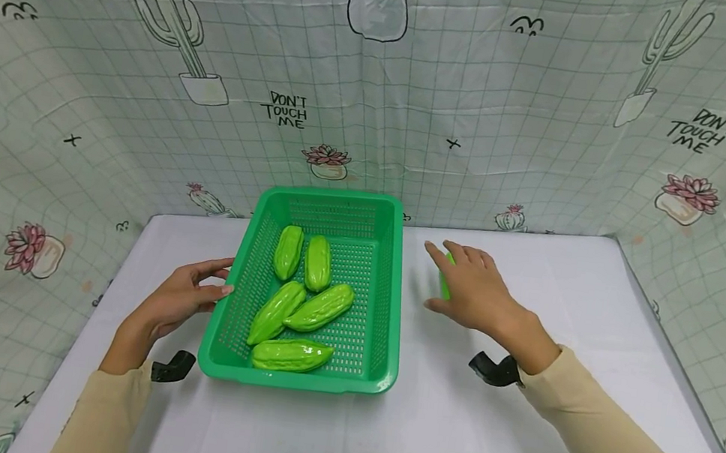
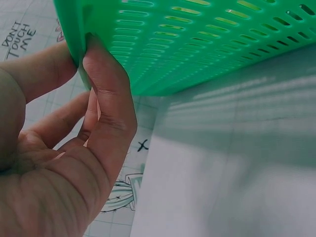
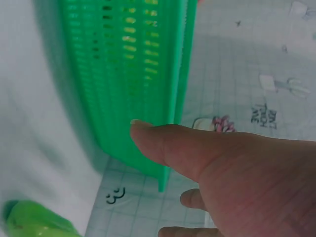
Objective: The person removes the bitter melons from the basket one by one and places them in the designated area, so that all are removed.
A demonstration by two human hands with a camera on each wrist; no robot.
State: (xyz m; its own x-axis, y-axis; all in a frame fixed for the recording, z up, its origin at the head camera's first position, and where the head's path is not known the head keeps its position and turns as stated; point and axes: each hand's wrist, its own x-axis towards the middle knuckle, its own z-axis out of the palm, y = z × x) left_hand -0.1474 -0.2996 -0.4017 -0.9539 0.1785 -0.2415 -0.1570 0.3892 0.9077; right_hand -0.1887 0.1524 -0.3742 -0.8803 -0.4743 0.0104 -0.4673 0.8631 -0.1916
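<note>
A green plastic basket (image 1: 397, 314) with slotted walls stands on the table, several bitter melons (image 1: 319, 308) lying inside toward its left. My left hand (image 1: 184, 295) pinches the left rim between thumb and fingers, as the left wrist view also shows (image 2: 98, 123). Right of the basket, my right hand (image 1: 474, 289) is spread above another bitter melon (image 1: 447, 275), mostly hidden under the palm. In the right wrist view this bitter melon (image 3: 37, 222) lies on the table, apart from the visible thumb and fingers.
A white cloth covers the table (image 1: 282, 443). Behind and at both sides hangs a grid-patterned curtain (image 1: 391, 109) with cactus drawings. Each wrist carries a black mount, at the left (image 1: 174, 367) and at the right (image 1: 493, 369).
</note>
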